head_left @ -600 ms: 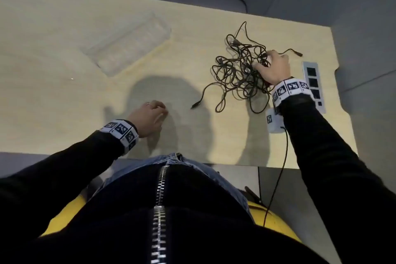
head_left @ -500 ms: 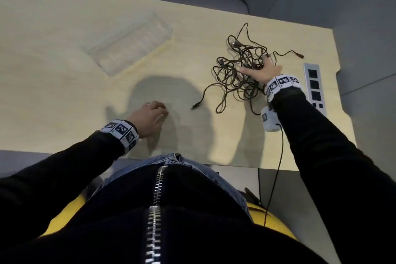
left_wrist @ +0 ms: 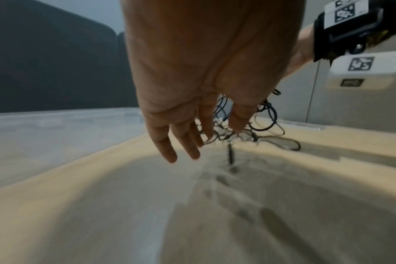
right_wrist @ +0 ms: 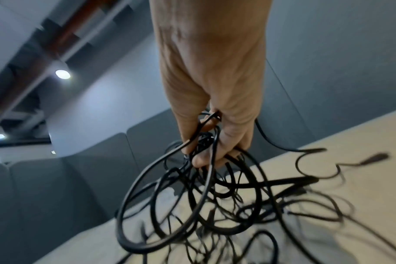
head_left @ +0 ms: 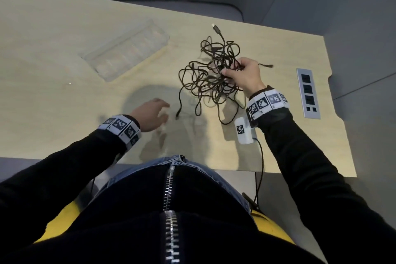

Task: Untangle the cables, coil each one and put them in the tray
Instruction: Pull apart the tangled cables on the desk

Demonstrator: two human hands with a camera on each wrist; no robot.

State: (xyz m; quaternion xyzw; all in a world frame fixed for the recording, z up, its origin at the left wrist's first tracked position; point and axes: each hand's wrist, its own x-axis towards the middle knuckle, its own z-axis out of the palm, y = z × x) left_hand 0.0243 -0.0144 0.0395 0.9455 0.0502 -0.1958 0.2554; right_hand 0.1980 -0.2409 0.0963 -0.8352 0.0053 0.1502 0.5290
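Note:
A tangle of black cables (head_left: 210, 75) hangs partly lifted above the light wooden table (head_left: 53, 96), with loops and one plug end (head_left: 177, 113) trailing near the surface. My right hand (head_left: 237, 73) grips the tangle at its right side, fingers curled round several strands (right_wrist: 203, 148). My left hand (head_left: 156, 111) hovers over the table left of the hanging plug, fingers (left_wrist: 167, 148) loosely straight and holding nothing. The cable tangle (left_wrist: 249, 128) lies just beyond them in the left wrist view. The clear plastic tray (head_left: 126, 49) sits at the back left, with nothing in it.
A grey socket strip (head_left: 308, 92) is set into the table at the right edge. A white tagged box (head_left: 244, 130) with its own thin lead hangs below my right wrist. Grey padded panels stand behind the table.
My right hand has closed on the tangle and lifted it up and toward me. My left hand has uncurled and moved right toward the hanging plug end.

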